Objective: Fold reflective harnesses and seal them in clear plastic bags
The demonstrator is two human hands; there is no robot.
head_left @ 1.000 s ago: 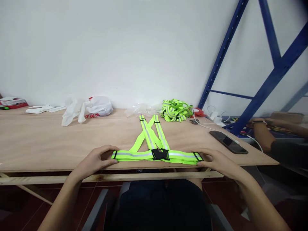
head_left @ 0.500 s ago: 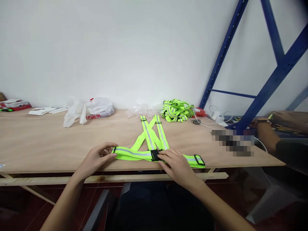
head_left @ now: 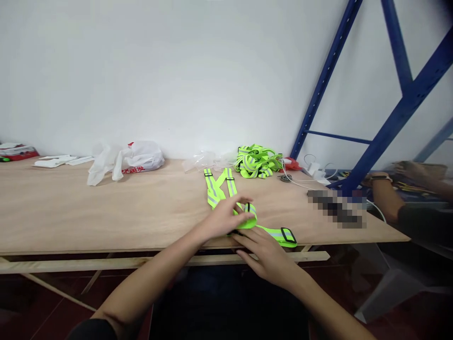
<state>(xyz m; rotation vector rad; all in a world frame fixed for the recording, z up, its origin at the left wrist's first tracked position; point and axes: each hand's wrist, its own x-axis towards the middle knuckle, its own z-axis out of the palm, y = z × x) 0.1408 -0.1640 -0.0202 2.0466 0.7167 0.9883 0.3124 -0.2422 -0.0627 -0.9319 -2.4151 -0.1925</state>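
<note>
- While the reflective harness (head_left: 226, 189) lay on the desk (head_left: 106, 212) near its front edge, the left hand (head_left: 226, 218) had its grip closed on the folded-over left end of the waist band, fingers pinched around the strap with a black slider showing just above them.
- Just below it, the right hand (head_left: 264, 250) pressed flat on the middle of the band at the desk edge, fingers spread and loose, its grip open and holding nothing.
- From under the hands, the right end of the band ran out to a black buckle (head_left: 287, 234), while the two shoulder straps crossed and reached back toward the wall.
- At the back of the desk sat a pile of harnesses (head_left: 257, 162), with clear plastic wrap (head_left: 203, 161) beside it and a white plastic bag (head_left: 132, 160) further left.
- Off the right end, a co-worker's arm (head_left: 385, 198), a watch on its wrist, lay beside the blue rack (head_left: 396, 118).
</note>
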